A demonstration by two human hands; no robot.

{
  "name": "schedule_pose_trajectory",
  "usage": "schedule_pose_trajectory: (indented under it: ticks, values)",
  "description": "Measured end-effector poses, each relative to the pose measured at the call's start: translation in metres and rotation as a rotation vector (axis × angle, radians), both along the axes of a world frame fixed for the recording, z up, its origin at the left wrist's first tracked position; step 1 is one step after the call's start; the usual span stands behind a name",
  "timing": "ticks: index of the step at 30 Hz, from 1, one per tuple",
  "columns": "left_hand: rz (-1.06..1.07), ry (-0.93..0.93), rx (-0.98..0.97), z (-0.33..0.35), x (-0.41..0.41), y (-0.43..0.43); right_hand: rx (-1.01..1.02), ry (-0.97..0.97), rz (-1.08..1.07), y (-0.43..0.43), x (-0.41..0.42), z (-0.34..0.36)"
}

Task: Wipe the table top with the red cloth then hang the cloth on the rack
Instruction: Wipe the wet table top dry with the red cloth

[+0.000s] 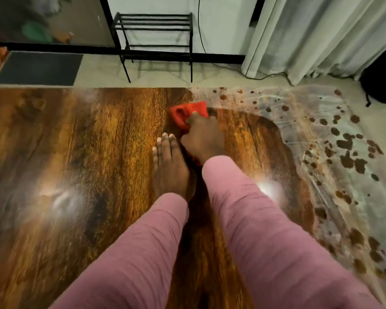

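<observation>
While the right hand [202, 139] grips the red cloth [187, 112], the left hand [168, 166] lies flat on the table top [76, 152], rack [154, 30] beyond.

dim warm light | two glare spots on table top [76, 152] | motion blur | edges bowed

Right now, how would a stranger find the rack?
Look beyond the far edge of the glossy brown wooden table to the white wall. There stands the black metal rack, between grey floor mat and pale curtain; only it has thin horizontal bars.
</observation>
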State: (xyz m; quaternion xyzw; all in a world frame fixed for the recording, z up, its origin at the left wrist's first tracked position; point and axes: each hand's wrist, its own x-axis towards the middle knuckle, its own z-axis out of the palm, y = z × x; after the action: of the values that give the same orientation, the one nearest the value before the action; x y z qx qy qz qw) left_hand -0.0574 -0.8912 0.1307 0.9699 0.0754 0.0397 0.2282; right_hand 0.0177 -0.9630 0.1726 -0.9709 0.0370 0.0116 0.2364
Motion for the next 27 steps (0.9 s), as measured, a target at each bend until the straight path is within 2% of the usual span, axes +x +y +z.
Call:
schedule_pose_trajectory:
  ticks: [2, 3, 5, 8, 10, 12, 14, 18, 20, 22, 24, 27]
  values:
    - [-0.013, -0.015, 0.026, -0.006, 0.000, -0.001, -0.008, -0.024, 0.163, -0.009, -0.004, -0.005]
    - [-0.018, -0.037, 0.029, -0.008, -0.001, -0.001, -0.017, -0.031, 0.159, -0.027, 0.000, -0.007]
    - [-0.030, -0.044, 0.030, -0.009, -0.004, -0.003, -0.044, 0.001, 0.005, -0.073, 0.013, -0.008]
    - [-0.048, -0.008, 0.055, -0.007, -0.002, -0.004, -0.121, -0.010, -0.351, -0.136, 0.037, 0.001]
    - [-0.054, 0.013, 0.069, -0.007, 0.000, -0.004, -0.147, -0.034, -0.480, -0.137, 0.052, 0.003]
    - [-0.048, 0.032, 0.064, -0.006, -0.001, -0.006, -0.133, -0.052, -0.494, -0.103, 0.065, 0.002]
    - [-0.038, 0.060, 0.055, -0.004, 0.000, -0.006, -0.117, -0.072, -0.361, -0.053, 0.074, 0.000]
    - [-0.118, 0.145, 0.042, -0.001, 0.004, 0.002, -0.029, -0.087, 0.100, 0.039, 0.075, -0.005]
    - [-0.117, 0.152, 0.052, -0.002, 0.003, 0.002, -0.014, -0.070, 0.250, 0.044, 0.077, -0.006]
    - [-0.056, 0.108, 0.074, -0.004, 0.002, -0.001, -0.028, -0.055, 0.295, 0.022, 0.082, -0.006]
    - [-0.041, 0.080, 0.104, -0.006, -0.001, -0.004, -0.043, -0.060, 0.152, -0.021, 0.091, -0.009]
    - [-0.043, 0.066, 0.114, -0.009, -0.001, -0.004, -0.148, -0.079, -0.203, -0.106, 0.103, -0.007]
